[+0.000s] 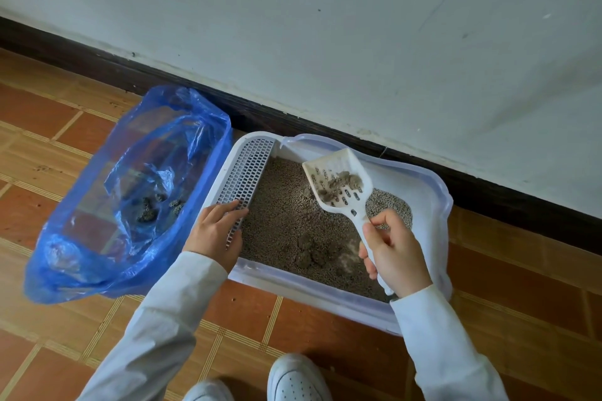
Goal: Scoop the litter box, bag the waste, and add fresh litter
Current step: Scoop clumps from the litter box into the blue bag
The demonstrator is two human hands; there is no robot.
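Granular litter [277, 221], slotted plastic scoop [338, 182]

The bag [127, 195] on the left is translucent blue. The box [433, 202] and slotted scoop [338, 182] are white, the litter [280, 225] grey-brown. Sleeves [163, 325] are pale grey. Floor tiles [342, 335] are reddish-brown with striped tan borders; the far wall [325, 26] is off-white above a black skirting [97, 65].

Glossy white plastic litter box [433, 192] and scoop [338, 182] — grainy litter [280, 225], crinkled blue plastic bag [97, 254].
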